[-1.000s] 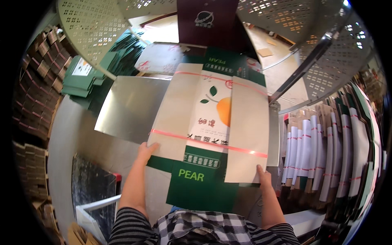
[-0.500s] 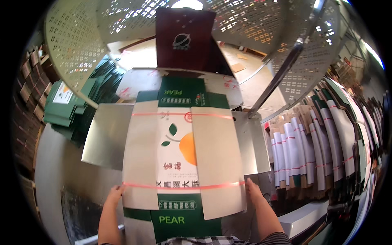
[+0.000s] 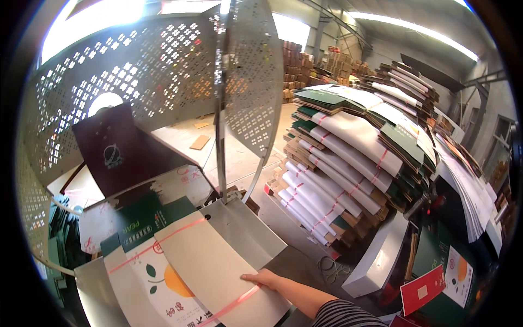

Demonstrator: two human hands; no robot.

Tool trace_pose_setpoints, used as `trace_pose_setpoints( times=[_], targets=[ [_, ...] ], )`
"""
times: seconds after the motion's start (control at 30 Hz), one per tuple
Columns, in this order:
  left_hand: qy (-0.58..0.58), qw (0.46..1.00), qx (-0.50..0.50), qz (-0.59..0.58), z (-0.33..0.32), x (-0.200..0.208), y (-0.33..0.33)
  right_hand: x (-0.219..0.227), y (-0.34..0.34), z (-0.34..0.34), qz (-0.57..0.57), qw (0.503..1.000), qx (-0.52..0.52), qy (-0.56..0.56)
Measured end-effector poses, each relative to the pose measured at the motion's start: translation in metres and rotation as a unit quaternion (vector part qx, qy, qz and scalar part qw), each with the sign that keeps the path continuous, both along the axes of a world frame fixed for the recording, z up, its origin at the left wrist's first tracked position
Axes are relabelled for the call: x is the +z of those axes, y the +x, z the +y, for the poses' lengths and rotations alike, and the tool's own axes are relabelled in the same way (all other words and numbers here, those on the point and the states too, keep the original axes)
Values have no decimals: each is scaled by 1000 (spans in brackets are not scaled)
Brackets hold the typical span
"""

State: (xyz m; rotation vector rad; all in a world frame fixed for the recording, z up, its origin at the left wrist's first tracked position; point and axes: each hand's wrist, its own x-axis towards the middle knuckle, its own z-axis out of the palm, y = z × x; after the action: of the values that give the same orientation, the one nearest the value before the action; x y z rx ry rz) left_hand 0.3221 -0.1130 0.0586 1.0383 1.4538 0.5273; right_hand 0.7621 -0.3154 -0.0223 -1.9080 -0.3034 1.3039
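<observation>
A bundle of flat folded cartons (image 3: 185,272), green and beige with an orange fruit picture and tied with thin pink straps, lies on a metal table (image 3: 245,231) at the lower left. My right hand (image 3: 266,279) rests on the bundle's right edge by the near strap, fingers flat against it. My left hand is out of the picture.
A perforated metal guard (image 3: 163,82) curves behind the table, with a dark maroon board (image 3: 117,152) leaning against it. A tall stack of strapped carton bundles (image 3: 348,158) stands to the right. A red card (image 3: 422,289) and more cartons lie at lower right.
The view has swung up and to the right, so the bundle now sits lower left. My left hand has dropped out of sight. The right hand stays at the bundle's right edge.
</observation>
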Motion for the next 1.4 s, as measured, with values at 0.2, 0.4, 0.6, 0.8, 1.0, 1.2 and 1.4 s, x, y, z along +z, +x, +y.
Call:
trace_pose_setpoints(
  times=[0.2,0.4,0.6,0.8,1.0,1.2,1.4],
  targets=[
    [34,999,30,19,-52,69,9,32,-3,-33,-17,1000,-14,4],
    [103,991,87,18,-115,151,-11,112,-19,-57,-31,997,-10,64],
    [167,979,112,-31,-157,214,-23,197,-30,-110,-42,987,-50,147],
    [307,945,110,-35,-134,199,-87,271,-45,-193,-71,940,-121,310],
    [377,910,77,-152,-93,164,-12,307,-14,-305,-159,858,-214,440],
    [406,853,-20,-328,-106,211,192,323,54,-402,-271,760,-290,514],
    [397,778,-173,-455,-123,238,376,375,112,-483,-375,697,-350,500]
  ],
)
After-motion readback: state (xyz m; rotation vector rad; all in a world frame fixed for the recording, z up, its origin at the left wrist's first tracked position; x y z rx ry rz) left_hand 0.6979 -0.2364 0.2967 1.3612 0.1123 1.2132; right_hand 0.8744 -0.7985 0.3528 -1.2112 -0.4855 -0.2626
